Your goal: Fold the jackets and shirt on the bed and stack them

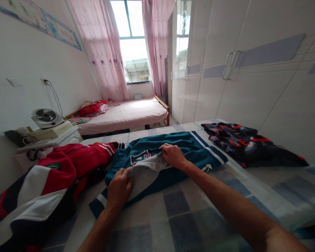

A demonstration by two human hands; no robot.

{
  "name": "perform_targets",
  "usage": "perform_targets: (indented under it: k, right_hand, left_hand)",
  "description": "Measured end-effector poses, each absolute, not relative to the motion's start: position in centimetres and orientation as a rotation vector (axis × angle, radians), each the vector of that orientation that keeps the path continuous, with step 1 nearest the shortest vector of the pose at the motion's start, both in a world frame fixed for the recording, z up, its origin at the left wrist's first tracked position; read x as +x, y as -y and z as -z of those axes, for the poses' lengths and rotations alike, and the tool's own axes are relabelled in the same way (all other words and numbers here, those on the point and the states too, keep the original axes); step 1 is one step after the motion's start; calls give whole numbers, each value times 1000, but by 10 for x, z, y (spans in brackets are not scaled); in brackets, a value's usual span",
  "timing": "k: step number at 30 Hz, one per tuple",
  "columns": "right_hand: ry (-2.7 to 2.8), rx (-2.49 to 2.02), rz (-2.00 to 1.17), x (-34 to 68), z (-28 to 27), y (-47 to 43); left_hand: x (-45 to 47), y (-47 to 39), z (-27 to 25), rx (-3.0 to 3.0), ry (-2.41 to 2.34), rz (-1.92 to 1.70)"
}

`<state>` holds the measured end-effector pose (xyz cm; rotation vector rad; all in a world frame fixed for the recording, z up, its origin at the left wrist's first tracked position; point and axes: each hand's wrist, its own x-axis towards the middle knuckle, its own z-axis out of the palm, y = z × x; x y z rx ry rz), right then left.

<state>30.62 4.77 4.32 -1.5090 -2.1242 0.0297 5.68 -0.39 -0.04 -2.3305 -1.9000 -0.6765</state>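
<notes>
A teal sweatshirt with grey panels, white-striped edges and a large letter A print lies partly folded on the bed in front of me. My left hand is closed on its near left part, thumb against the grey cloth. The fingers of my right hand pinch a raised fold near the middle, just right of the letter print. Between both hands the grey cloth is bunched up and lifted a little. Part of the print is hidden under this fold.
A red, white and black jacket lies at left, against the sweatshirt. Dark patterned clothing lies at right on the checked bedsheet. Beyond are a fan, a second bed and a tall white wardrobe.
</notes>
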Motion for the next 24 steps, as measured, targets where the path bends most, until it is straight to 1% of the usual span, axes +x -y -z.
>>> perform_targets:
  k: [3, 5, 9, 12, 15, 19, 21, 24]
  right_hand:
    - [1760, -1275, -292, 354, -58, -48]
    - [1454, -1188, -415, 391, -58, -41]
    - [933, -1386, -783, 450, -38, -11]
    - [850, -1438, -894, 469, -27, 11]
    - [903, -1508, -874, 473, -28, 18]
    - [1083, -1686, -750, 471, -31, -2]
    - [1131, -1763, -643, 471, -31, -17]
    - [1258, -1887, -373, 470, -31, -37]
  left_hand:
    - [52, 11, 1, -2353, 1710, 871]
    - [52, 16, 1, -2381, 1529, 944]
    - [57, 25, 2, -2498, 1320, 902]
    - [62, 27, 3, -2534, 1311, 847]
    - [62, 27, 5, -2520, 1321, 827]
    - [60, 24, 9, -2487, 1353, 818]
    - [58, 23, 10, -2475, 1371, 832]
    - [57, 21, 11, -2472, 1395, 855]
